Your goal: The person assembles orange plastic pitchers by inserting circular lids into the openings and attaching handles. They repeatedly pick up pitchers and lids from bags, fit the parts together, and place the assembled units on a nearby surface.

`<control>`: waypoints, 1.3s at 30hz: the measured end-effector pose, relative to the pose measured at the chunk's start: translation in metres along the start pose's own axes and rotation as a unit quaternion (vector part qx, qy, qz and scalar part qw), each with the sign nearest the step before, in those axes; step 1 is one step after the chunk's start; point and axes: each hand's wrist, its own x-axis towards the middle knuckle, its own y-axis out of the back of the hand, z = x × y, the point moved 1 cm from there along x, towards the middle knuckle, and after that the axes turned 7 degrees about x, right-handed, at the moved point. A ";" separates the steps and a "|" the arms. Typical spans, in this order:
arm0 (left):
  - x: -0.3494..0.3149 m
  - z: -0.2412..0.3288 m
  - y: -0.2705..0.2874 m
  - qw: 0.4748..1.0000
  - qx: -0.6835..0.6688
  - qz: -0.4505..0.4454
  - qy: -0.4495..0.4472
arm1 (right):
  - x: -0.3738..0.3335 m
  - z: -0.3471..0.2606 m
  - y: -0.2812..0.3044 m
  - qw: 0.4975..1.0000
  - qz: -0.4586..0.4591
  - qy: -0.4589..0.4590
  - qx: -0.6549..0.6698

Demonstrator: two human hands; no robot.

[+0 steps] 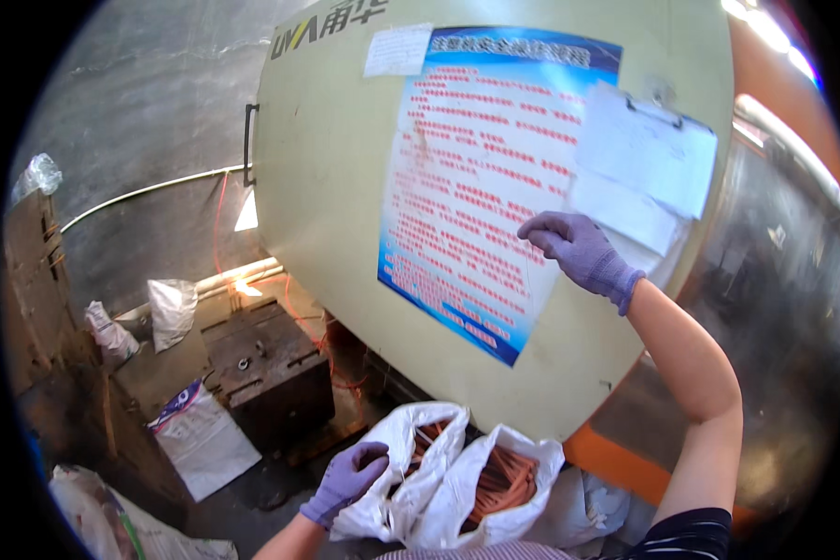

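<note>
My right hand, in a thin purple glove, is raised in front of a large blue-and-white poster with red print. Its fingertips are pinched together; a faint thin line hangs below them, too fine to name. Lower left, my left hand, gloved alike, is beside a white woven sack. Its fingers are loosely curled with a gap at the thumb, and nothing shows between them. Reddish-brown strips fill a second open white sack to the right; similar strips show inside the first.
The poster is on a pale green machine panel; a clipboard with papers hangs at its right. At left are a dark metal block, a flat white bag and a standing white bag. An orange base runs below the panel.
</note>
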 end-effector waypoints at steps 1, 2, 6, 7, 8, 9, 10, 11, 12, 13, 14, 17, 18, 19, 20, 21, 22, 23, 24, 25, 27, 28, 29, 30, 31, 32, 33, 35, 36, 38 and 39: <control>0.030 0.008 0.013 1.000 -0.010 0.002 -0.029 | 0.017 -0.008 0.005 1.000 0.005 0.008 -0.023; 0.058 0.026 0.024 0.997 0.030 0.013 -0.077 | 0.030 -0.006 0.007 0.999 0.009 0.005 -0.042; 0.161 0.086 0.052 0.960 0.120 0.031 -0.250 | 0.085 -0.015 0.028 0.988 0.125 -0.020 -0.086; 0.184 0.106 0.050 0.954 0.143 0.029 -0.263 | 0.097 -0.016 0.035 0.985 0.136 -0.057 -0.085; 0.206 0.123 0.047 0.925 0.156 0.057 -0.341 | 0.108 -0.016 0.043 0.983 0.163 -0.029 -0.083; 0.228 0.137 0.042 0.890 0.167 0.087 -0.416 | 0.119 -0.023 0.047 0.974 0.183 -0.045 -0.125; 0.248 0.154 0.031 0.867 0.160 0.091 -0.463 | 0.129 -0.027 0.057 0.973 0.193 -0.038 -0.122; 0.266 0.170 0.020 0.842 0.154 0.095 -0.508 | 0.138 -0.028 0.066 0.972 0.201 -0.030 -0.117; 0.284 0.185 0.009 0.810 0.178 0.115 -0.547 | 0.146 -0.038 0.069 0.964 0.222 -0.029 -0.144; 0.303 0.194 -0.003 0.776 0.202 0.133 -0.582 | 0.155 -0.042 0.073 0.955 0.241 -0.029 -0.168; 0.319 0.201 -0.016 0.767 0.216 0.144 -0.586 | 0.163 -0.039 0.083 0.952 0.270 -0.010 -0.144; 0.357 0.207 -0.041 0.749 0.257 0.181 -0.583 | 0.186 -0.063 0.094 0.935 0.314 0.025 -0.166; 0.367 0.202 -0.052 0.753 0.260 0.186 -0.575 | 0.191 -0.066 0.101 0.936 0.307 0.031 -0.168; 0.377 0.195 -0.061 0.757 0.265 0.192 -0.566 | 0.197 -0.066 0.107 0.934 0.308 0.022 -0.180; 0.385 0.187 -0.067 0.756 0.268 0.204 -0.561 | 0.203 -0.066 0.111 0.932 0.309 0.015 -0.190; 0.391 0.185 -0.071 0.755 0.261 0.201 -0.567 | 0.209 -0.066 0.117 0.928 0.310 0.006 -0.205; 0.395 0.183 -0.075 0.753 0.253 0.197 -0.575 | 0.213 -0.068 0.125 0.925 0.297 -0.002 -0.239; 0.399 0.180 -0.077 0.751 0.245 0.192 -0.582 | 0.222 -0.065 0.133 0.926 0.295 0.010 -0.238; 0.402 0.178 -0.080 0.750 0.249 0.194 -0.581 | 0.233 -0.059 0.141 0.926 0.293 0.022 -0.237; 0.403 0.178 -0.082 0.748 0.256 0.200 -0.579 | 0.237 -0.059 0.145 0.925 0.293 0.033 -0.240; 0.404 0.177 -0.084 0.744 0.269 0.211 -0.574 | 0.247 -0.060 0.145 0.909 0.304 0.039 -0.282; 0.405 0.177 -0.085 0.744 0.274 0.211 -0.572 | 0.253 -0.063 0.148 0.913 0.311 0.022 -0.262; 0.409 0.173 -0.086 0.737 0.278 0.216 -0.576 | 0.259 -0.060 0.152 0.913 0.317 0.019 -0.256; 0.410 0.173 -0.083 0.737 0.281 0.215 -0.576 | 0.264 -0.063 0.153 0.905 0.338 0.010 -0.258; 0.409 0.173 -0.081 0.738 0.287 0.214 -0.572 | 0.269 -0.062 0.155 0.898 0.356 0.002 -0.257; 0.406 0.174 -0.084 0.741 0.279 0.208 -0.574 | 0.272 -0.059 0.161 0.890 0.367 -0.007 -0.272; 0.406 0.174 -0.084 0.742 0.277 0.203 -0.575 | 0.278 -0.054 0.170 0.882 0.378 -0.012 -0.282; 0.407 0.176 -0.085 0.741 0.275 0.201 -0.578 | 0.286 -0.054 0.178 0.874 0.387 -0.019 -0.293; 0.406 0.175 -0.084 0.740 0.280 0.203 -0.577 | 0.289 -0.056 0.174 0.877 0.383 -0.020 -0.290; 0.408 0.172 -0.081 0.734 0.291 0.212 -0.576 | 0.294 -0.061 0.167 0.884 0.380 -0.037 -0.271; 0.408 0.172 -0.082 0.735 0.291 0.211 -0.575 | 0.296 -0.063 0.168 0.879 0.377 -0.043 -0.290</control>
